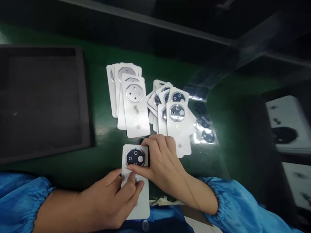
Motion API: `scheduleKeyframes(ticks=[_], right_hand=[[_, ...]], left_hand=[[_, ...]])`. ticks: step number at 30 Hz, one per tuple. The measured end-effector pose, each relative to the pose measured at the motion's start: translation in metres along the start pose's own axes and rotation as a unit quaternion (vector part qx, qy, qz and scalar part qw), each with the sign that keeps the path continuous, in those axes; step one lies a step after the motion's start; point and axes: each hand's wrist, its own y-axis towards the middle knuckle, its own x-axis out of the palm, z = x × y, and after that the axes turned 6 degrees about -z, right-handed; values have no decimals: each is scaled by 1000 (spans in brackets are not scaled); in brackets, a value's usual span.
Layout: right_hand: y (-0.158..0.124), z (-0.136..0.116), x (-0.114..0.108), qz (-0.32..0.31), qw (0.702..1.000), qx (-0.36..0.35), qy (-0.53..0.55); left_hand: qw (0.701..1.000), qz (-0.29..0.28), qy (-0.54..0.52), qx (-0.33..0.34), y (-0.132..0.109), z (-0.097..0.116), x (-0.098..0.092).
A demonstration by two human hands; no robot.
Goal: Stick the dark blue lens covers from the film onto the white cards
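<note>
A white rectangular panel [143, 207] with rounded corners lies in front of me. Near its top is a dark octagonal inset [135, 157] with several round holes or dots and a silvery rim. My right hand [161, 158] grips the panel from the right, its thumb across the inset's lower edge and its fingers bent at the upper right edge. From the left, my left hand [116, 197] holds the panel; its thumb is at the left edge and its bent fingers rest over the face, covering part of the small print.
Beyond lie overlapping white panels with silver insets [136, 119] and, right of them, a heap with dark insets [178, 129]. Clear film [206, 129] bearing dark octagons runs along the right. A black tray [82, 97] is at left; more white panels [286, 119] sit in dark trays far right.
</note>
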Motion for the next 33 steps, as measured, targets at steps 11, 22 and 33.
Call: scheduleKeyframes(ticks=[11, 22, 33], right_hand=[[10, 51, -42, 141, 951, 59, 268], [6, 153, -91, 338, 936, 95, 12], [-72, 210, -54, 30, 992, 124, 9]], left_hand=[[970, 89, -180, -135, 11, -23, -11], [995, 21, -4, -97, 24, -59, 2], [997, 62, -49, -10, 20, -48, 3]])
